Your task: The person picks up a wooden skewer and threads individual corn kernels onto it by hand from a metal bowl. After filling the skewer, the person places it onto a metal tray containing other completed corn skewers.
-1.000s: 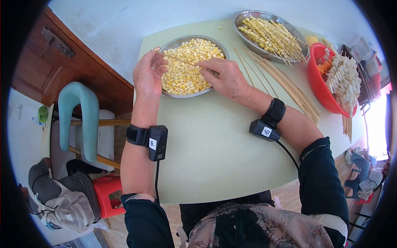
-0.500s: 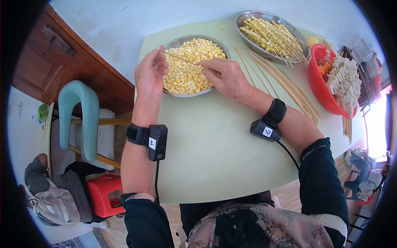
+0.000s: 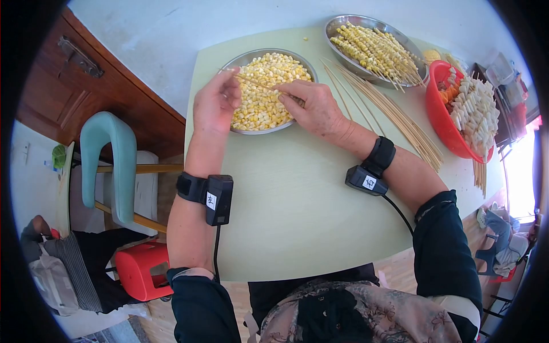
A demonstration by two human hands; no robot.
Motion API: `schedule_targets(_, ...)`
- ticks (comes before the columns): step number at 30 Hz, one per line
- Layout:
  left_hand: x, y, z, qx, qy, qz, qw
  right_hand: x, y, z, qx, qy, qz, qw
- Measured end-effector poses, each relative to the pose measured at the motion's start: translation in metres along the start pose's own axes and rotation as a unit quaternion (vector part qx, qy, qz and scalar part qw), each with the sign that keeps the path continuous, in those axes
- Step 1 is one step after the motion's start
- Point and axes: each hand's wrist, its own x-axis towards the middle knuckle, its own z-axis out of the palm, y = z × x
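My right hand (image 3: 309, 106) pinches a thin wooden skewer (image 3: 257, 83), which slants up to the left above a metal bowl (image 3: 313, 70) of loose corn kernels (image 3: 271, 71). Close to the skewer's far end are the closed fingertips of my left hand (image 3: 216, 103), with the bare tip poking out past them. Whether a kernel sits between those fingertips is hidden. The left hand covers the bowl's left rim.
Behind and to the right, a metal bowl (image 3: 329, 40) holds skewered corn. Loose skewers (image 3: 400, 117) lie in front of it. A red basin (image 3: 437, 114) of white skewered pieces stands at the right. A person's striped top (image 3: 71, 266) shows beside a red stool (image 3: 140, 271), lower left.
My left hand has shifted slightly right and down along the skewer, so the tip now shows beyond its fingers. My right hand stays put. The person at lower left has moved.
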Motion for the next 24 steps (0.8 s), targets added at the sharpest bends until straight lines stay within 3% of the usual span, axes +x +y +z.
schedule_targets(13, -0.019, -0.011, 0.029, 0.109, -0.059, -0.107, 0.987, 0.000, -0.004, -0.002, 0.023, -0.019, 0.073, 0.997)
schedule_targets(19, -0.019, -0.010, 0.030, 0.139, -0.077, -0.133, 0.978, -0.001, 0.001, 0.004, 0.033, 0.019, 0.012, 0.999)
schedule_targets(24, -0.018, -0.007, 0.024, 0.142, -0.089, -0.093, 0.981, 0.000, -0.007, -0.001, 0.038, 0.003, 0.045, 0.998)
